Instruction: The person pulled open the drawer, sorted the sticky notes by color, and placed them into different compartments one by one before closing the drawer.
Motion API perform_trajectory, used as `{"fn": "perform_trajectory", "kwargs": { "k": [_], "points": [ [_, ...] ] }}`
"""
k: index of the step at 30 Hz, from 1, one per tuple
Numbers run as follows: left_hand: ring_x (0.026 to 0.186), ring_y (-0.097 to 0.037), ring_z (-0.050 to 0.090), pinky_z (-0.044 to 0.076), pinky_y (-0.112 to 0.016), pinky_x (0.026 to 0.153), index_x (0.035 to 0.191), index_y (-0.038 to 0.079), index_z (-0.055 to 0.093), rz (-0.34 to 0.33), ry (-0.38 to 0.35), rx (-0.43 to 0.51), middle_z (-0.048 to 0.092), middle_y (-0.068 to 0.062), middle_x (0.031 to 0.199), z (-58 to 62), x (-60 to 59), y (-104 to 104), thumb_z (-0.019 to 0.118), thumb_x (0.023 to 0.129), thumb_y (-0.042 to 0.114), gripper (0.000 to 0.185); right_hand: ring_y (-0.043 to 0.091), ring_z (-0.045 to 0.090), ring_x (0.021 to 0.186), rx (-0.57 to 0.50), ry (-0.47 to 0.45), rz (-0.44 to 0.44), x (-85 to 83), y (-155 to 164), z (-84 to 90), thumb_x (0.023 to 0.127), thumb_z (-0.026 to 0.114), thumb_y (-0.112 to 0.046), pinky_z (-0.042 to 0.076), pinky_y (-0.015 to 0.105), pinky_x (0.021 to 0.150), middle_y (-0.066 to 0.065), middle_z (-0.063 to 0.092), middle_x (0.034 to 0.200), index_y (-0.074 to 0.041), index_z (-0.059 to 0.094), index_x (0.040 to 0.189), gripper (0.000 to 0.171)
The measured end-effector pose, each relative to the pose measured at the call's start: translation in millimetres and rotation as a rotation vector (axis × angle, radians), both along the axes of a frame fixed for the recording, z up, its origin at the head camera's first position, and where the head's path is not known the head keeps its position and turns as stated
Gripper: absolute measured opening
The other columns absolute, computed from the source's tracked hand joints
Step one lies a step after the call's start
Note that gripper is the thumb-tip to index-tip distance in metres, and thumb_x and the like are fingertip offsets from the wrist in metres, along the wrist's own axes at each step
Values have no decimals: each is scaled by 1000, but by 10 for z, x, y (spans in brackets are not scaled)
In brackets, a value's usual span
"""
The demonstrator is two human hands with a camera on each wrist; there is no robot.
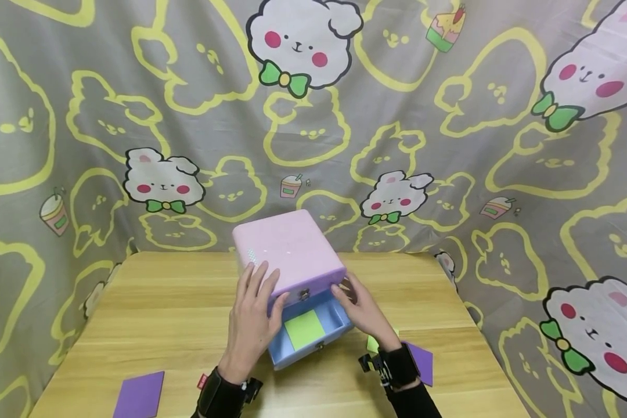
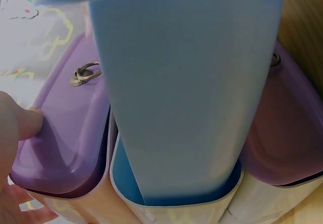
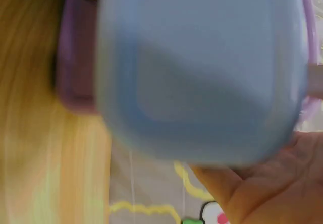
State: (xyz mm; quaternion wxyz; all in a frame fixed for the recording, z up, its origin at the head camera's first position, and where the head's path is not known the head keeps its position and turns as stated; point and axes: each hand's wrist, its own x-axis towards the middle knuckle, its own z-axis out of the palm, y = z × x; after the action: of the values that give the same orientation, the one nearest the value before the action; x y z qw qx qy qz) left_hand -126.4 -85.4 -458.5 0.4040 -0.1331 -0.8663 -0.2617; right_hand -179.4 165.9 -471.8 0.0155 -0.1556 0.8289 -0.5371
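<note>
A pink box (image 1: 292, 247) with drawers stands on the wooden table (image 1: 162, 313). Its blue drawer (image 1: 339, 319) is pulled out toward me, and a green paper square (image 1: 304, 328) lies inside. My left hand (image 1: 253, 316) rests on the box's front left corner, fingers straight over the top. In the left wrist view its thumb (image 2: 17, 125) touches a purple drawer front (image 2: 65, 133) beside the blue drawer (image 2: 186, 93). My right hand (image 1: 363, 310) lies against the right side of box and drawer. Its open palm (image 3: 267, 193) shows next to the blurred blue drawer (image 3: 202, 72).
One purple paper square (image 1: 139, 396) lies at the front left of the table, another (image 1: 422, 361) beside my right wrist, with a yellow-green scrap (image 1: 372, 343) next to it. A cartoon-print curtain (image 1: 449, 145) hangs close behind and around the table.
</note>
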Motion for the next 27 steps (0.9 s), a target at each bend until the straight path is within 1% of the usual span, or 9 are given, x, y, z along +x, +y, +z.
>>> {"fn": "perform_trajectory", "kwargs": {
  "k": [2,5,8,10,12,15,17,24,27],
  "points": [
    [137,-47,48,51,-61,104,130,2,66,3,-2,3,61,-24,140,1,0,-6,77,87,22,48,36,63,128,38,30,-81,93,51,-16,106,53,-30,54,50,106,17,62,143,-14,52,146,43],
    [137,-48,48,51,-62,104,129,2,66,9,5,4,61,-24,139,1,0,-16,77,87,22,48,36,70,114,90,78,-191,208,165,-16,107,50,-24,60,46,95,21,69,129,-6,61,136,36],
    [138,-47,48,51,-61,104,129,3,66,10,1,7,61,-24,140,7,-6,-22,77,87,23,48,36,71,112,146,112,-268,286,320,6,108,48,-21,61,46,91,21,70,128,-3,61,135,35],
    [138,-47,47,51,-61,105,130,3,65,10,-1,5,60,-24,140,12,-15,-22,77,88,23,48,38,69,115,200,120,-298,325,430,17,107,49,-22,60,50,93,20,69,131,-4,60,137,36],
    [138,-47,47,50,-61,106,130,3,65,8,-4,4,60,-24,140,17,-19,-21,77,88,23,48,41,66,120,268,112,-303,356,536,8,106,53,-25,57,55,96,21,66,135,-4,57,139,39],
    [137,-48,48,50,-61,106,129,2,66,8,5,4,61,-24,139,17,-18,-18,78,87,22,48,47,60,125,387,84,-269,384,666,-45,101,63,-30,53,61,101,25,61,140,-2,54,142,50],
    [137,-48,48,50,-61,106,129,3,66,7,1,2,61,-24,139,16,-11,-17,78,87,22,48,50,57,127,452,56,-251,390,731,-99,96,69,-32,51,63,103,28,59,141,-1,52,143,59],
    [137,-47,48,50,-61,106,130,4,66,5,-13,-5,61,-23,140,-1,-3,-18,77,87,23,48,55,53,128,609,-85,-208,398,866,-307,79,86,-35,46,67,104,31,56,141,2,47,145,86],
    [137,-47,48,50,-61,106,130,4,66,4,-13,-9,61,-23,140,-9,0,-18,77,87,23,48,56,52,127,659,-112,-206,410,903,-386,72,91,-33,44,69,104,30,57,141,1,48,144,90]
  ]
}}
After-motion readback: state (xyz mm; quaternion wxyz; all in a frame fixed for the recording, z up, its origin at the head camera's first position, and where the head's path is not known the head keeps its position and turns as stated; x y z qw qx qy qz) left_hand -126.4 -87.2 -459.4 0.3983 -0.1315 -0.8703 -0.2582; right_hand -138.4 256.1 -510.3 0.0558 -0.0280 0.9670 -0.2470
